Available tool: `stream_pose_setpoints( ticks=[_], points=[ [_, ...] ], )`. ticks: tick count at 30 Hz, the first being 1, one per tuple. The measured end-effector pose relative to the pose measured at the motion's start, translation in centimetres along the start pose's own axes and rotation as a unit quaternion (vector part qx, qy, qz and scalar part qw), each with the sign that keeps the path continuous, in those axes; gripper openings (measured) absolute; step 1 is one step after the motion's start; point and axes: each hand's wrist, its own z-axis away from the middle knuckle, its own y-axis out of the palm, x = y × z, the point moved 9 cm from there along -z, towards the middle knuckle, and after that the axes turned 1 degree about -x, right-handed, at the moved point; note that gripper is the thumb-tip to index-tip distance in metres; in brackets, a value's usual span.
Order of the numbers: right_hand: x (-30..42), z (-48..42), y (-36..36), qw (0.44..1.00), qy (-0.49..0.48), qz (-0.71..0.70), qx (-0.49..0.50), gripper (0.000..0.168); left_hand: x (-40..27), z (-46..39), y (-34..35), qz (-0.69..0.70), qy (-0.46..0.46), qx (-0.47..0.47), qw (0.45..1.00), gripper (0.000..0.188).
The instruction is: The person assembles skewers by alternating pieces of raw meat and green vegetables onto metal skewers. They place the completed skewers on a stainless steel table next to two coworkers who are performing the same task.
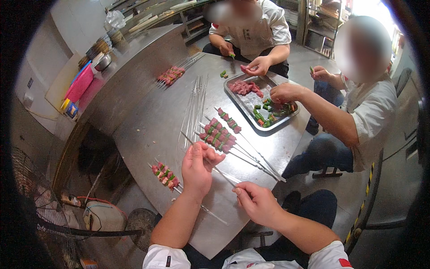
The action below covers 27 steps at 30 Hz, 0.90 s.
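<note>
A bare metal skewer [224,177] slants between my two hands, its pointed end up and to the left. My left hand [197,168] pinches it near the tip, its other fingers loosely curled. Further down the shaft, my right hand [257,202] grips it between thumb and fingers. Just beyond my left hand, several skewers of meat and green pieces [217,137] lie side by side. More loaded skewers [165,176] rest to the left of that hand. A bundle of bare metal skewers [196,101] is spread over the steel table [147,124].
A metal tray [247,116] holds raw meat [241,87] and cut green pieces [263,118]. One co-worker's hand [260,65] holds meat beside it; another's hand [284,92] reaches into it. Finished-looking skewers [172,74] are stacked at the far left. A fan [50,215] stands lower left.
</note>
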Motion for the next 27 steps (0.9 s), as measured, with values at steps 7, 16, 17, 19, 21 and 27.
stream_pose_setpoints(
  ticks=[7, 16, 17, 19, 21, 27],
  points=[
    [-1.0, -0.7, -1.0, 0.995, 0.05, -0.076, -0.029, 0.022, -0.1, 0.4, 2.7, -0.006, -0.067, 0.1, 0.993, 0.048],
    [-1.5, -0.8, -2.5, 0.991, 0.041, -0.125, -0.036, 0.022, 1.1, -0.6, 1.4, -0.029, -0.116, 0.123, 0.985, 0.053],
    [-1.4, -0.8, -2.7, 0.99, 0.036, -0.132, -0.037, 0.022, 1.0, -0.7, 1.7, -0.049, -0.106, 0.117, 0.986, 0.052],
    [-0.7, -0.7, -3.1, 0.988, 0.021, -0.151, -0.038, 0.022, 0.2, -0.9, 1.3, -0.094, -0.088, 0.103, 0.986, 0.048],
    [0.4, -0.6, -3.9, 0.984, 0.002, -0.17, -0.046, 0.022, -0.1, -2.6, 0.5, -0.179, -0.059, 0.097, 0.977, 0.041],
    [1.8, -0.1, -5.4, 0.975, -0.032, -0.216, -0.044, 0.023, 3.5, -10.4, 6.9, -0.54, 0.069, 0.21, 0.812, 0.031]
  ],
)
